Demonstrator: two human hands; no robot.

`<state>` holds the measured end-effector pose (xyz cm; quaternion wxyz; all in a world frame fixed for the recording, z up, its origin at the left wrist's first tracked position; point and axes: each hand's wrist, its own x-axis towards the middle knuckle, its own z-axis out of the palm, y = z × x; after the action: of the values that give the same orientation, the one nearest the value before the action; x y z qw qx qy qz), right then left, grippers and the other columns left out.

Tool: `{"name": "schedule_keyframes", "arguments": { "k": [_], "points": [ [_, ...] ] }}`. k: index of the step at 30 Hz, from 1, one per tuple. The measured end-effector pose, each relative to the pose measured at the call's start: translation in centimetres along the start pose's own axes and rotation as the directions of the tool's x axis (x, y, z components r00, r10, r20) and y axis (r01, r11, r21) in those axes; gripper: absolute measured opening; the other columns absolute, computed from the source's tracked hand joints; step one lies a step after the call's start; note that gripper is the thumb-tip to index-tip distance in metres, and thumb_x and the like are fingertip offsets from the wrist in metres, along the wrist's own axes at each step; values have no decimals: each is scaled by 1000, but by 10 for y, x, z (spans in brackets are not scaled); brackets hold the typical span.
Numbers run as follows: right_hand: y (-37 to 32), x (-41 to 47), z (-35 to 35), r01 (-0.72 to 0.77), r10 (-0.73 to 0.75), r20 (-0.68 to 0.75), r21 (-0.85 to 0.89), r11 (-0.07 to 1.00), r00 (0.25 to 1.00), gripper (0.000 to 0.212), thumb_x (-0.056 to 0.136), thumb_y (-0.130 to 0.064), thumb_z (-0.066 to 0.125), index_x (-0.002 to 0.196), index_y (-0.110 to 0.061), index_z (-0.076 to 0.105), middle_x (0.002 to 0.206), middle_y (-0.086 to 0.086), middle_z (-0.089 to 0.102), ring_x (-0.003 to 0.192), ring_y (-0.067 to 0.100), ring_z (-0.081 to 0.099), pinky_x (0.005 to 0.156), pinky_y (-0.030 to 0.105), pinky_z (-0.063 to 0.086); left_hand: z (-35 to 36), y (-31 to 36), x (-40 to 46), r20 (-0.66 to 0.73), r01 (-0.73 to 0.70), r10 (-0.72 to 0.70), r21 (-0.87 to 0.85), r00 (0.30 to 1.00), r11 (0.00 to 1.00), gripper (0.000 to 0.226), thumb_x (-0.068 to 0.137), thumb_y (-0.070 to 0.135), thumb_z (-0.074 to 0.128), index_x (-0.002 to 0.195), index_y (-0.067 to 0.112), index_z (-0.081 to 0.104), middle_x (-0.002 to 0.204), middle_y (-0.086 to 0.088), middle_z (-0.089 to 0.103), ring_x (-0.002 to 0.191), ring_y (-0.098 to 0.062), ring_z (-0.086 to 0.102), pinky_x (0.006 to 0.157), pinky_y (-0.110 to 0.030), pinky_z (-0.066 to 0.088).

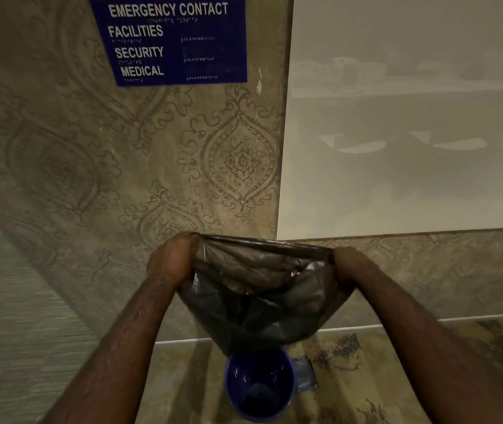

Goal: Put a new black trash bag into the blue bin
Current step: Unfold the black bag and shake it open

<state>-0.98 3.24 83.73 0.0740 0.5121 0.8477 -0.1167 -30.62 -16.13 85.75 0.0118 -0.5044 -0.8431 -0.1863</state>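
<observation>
- You hold the thin, crinkled black plastic trash bag (262, 298) by its mouth: your left hand (172, 261) is closed on the left edge of the rim and your right hand (348, 266) on the right edge, each grip pinching the film and stretching the opening wide between them.
- The bag hangs with its long axis straight down from your two grips, its narrowed bottom just above the round blue plastic bin (259, 385).
- The bin stands upright on the mottled tan floor (397, 377), directly below the bag and about midway between your hands, so neither hand is clearly nearer; its inside looks empty.
- Judging from this, the coming move is a straight lowering.
- Around it: a patterned wall (60, 148) with a blue emergency contact sign (169, 41) behind, and a small grey-blue flat object (305, 374) beside the bin's right; nothing stands between bag and bin.
</observation>
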Motion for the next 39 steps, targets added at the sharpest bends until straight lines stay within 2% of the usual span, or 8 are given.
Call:
{"name": "schedule_keyframes", "arguments": {
  "k": [5,10,14,21,23,25,27,39],
  "points": [
    [-2,5,-10,150,-150,-74,-2,989,986,56,72,-19,73,125,-9,61,124,16,65,111,36,63,91,38,52,-1,2,-3,-155,-126,94,-213,983,969,49,89,27,60,135,32,43,141,13,42,110,-10,53,84,-33,49],
    [-9,3,-32,149,-141,70,-123,981,988,48,68,-16,83,112,-6,67,118,14,69,106,32,67,84,32,52,-6,-2,2,149,-42,64,-143,987,989,72,74,13,74,138,26,43,141,-1,49,122,-23,52,98,-37,46],
    [-22,-20,-75,168,-158,-212,33,985,964,53,78,-10,69,129,-10,57,133,15,61,114,36,61,91,41,52,-37,13,0,-121,-94,73,-178,990,980,94,81,8,69,155,20,12,163,-1,16,144,-15,25,112,-38,32],
    [-54,-84,-47,292,150,-836,345,892,529,37,86,-8,53,122,-4,60,153,17,39,55,19,43,50,20,29,-42,55,-42,-698,-370,217,-75,683,926,89,81,2,71,150,4,15,153,-21,22,120,-11,46,71,-32,50],
    [-46,-84,2,233,-106,-677,99,967,729,23,89,-11,53,107,-3,65,121,22,63,62,29,58,55,27,43,-8,39,-47,-470,-355,272,-95,840,930,96,83,4,68,155,19,7,157,-15,23,99,-19,60,65,-34,55],
    [-26,-78,47,246,-252,-137,-58,967,958,34,98,-24,47,130,-18,56,124,9,64,98,29,66,79,34,51,29,14,-52,-91,-298,290,-85,953,951,87,88,5,59,155,24,5,163,-4,15,125,-27,53,91,-41,52],
    [-4,-74,62,221,-224,158,37,975,962,43,93,-28,55,136,-23,53,129,7,63,112,26,62,88,30,46,53,-13,-51,135,-171,195,-176,971,969,77,88,8,59,153,20,20,160,-4,25,137,-29,43,106,-38,40],
    [20,-24,33,143,-135,-48,235,962,990,52,77,-21,60,128,-16,62,121,14,68,109,34,64,88,36,49,31,-37,-4,12,-143,151,-258,988,955,99,74,-5,69,155,15,15,163,0,14,145,-7,13,116,-23,15]
  ]
}}
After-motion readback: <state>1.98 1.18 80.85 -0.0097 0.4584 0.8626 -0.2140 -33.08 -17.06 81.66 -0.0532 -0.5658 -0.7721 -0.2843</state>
